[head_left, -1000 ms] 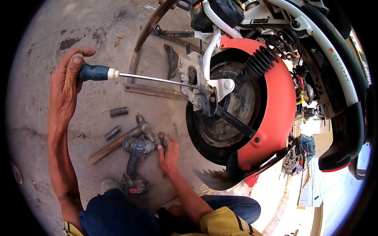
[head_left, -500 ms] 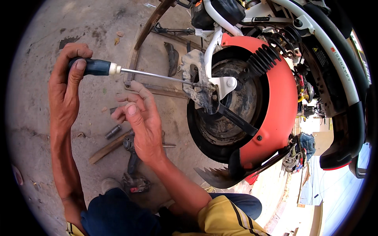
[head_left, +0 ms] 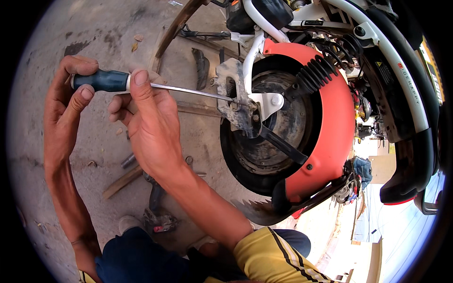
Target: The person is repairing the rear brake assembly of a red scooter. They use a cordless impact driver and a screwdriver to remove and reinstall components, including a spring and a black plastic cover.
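- The concrete ground [head_left: 101,28] spreads under the work, stained dark in patches toward the upper left.
- The vehicle [head_left: 339,96] fills the right half of the view, its white frame [head_left: 401,70] curving along the far right.
- On it, the red fender [head_left: 334,141] arcs around the dusty black wheel [head_left: 278,146].
- A black coil spring [head_left: 314,74] sits slantwise across the upper part of the fender and wheel.
- The person's yellow sleeve [head_left: 283,254], with dark stripes, shows at the lower edge.
- The screwdriver [head_left: 104,81], dark-handled with a long metal shaft, lies across the view, its tip end at the dirty metal bracket [head_left: 240,113] beside the wheel.
- The right hand [head_left: 153,120] is at the front of that handle, thumb over the collar where the shaft begins; its fingers are blurred and partly hidden, so how firmly they close cannot be told.
- The left hand [head_left: 62,108] holds the rear of the handle between curled fingers and thumb.
- Under the right forearm, a power tool [head_left: 156,198] lies partly hidden.
- Near it rest a wooden shaft [head_left: 122,181] and a small grey cylinder [head_left: 128,161].
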Available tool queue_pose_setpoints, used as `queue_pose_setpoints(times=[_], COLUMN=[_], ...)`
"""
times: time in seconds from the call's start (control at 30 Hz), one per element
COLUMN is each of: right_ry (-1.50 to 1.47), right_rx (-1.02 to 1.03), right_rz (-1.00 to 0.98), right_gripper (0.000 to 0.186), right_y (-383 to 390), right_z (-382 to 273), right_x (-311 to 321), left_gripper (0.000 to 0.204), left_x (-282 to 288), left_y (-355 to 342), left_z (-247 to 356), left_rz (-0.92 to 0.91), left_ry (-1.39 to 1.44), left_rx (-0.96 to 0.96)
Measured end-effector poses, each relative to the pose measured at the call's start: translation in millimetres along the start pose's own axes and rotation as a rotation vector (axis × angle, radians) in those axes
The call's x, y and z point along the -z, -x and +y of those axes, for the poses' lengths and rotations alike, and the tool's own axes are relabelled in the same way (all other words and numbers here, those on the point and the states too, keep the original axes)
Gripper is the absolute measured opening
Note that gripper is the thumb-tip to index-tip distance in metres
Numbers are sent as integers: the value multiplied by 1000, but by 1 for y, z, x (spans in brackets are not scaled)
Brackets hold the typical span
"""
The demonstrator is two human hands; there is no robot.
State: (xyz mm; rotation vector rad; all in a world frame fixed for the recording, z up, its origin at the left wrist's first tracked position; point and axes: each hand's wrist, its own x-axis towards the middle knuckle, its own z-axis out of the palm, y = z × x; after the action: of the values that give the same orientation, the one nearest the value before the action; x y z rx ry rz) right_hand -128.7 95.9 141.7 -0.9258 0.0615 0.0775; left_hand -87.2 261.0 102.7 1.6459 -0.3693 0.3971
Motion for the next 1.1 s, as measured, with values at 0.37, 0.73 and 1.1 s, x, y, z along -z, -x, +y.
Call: queue_pose_setpoints(times=[0.37,0.73,1.1], right_ry=[54,83,168], right_rx=[99,17,19], right_rz=[68,51,-2], right_gripper=[32,41,47], right_y=[-10,-5,-3], right_z=[14,6,-3], right_x=[14,16,12], left_gripper=[35,34,21], left_x=[9,11,-8], left_y=[-4,-7,-1], left_z=[20,36,44], left_rz=[-135,-158,19], left_ry=[76,46,51], left_rx=[477,571,295])
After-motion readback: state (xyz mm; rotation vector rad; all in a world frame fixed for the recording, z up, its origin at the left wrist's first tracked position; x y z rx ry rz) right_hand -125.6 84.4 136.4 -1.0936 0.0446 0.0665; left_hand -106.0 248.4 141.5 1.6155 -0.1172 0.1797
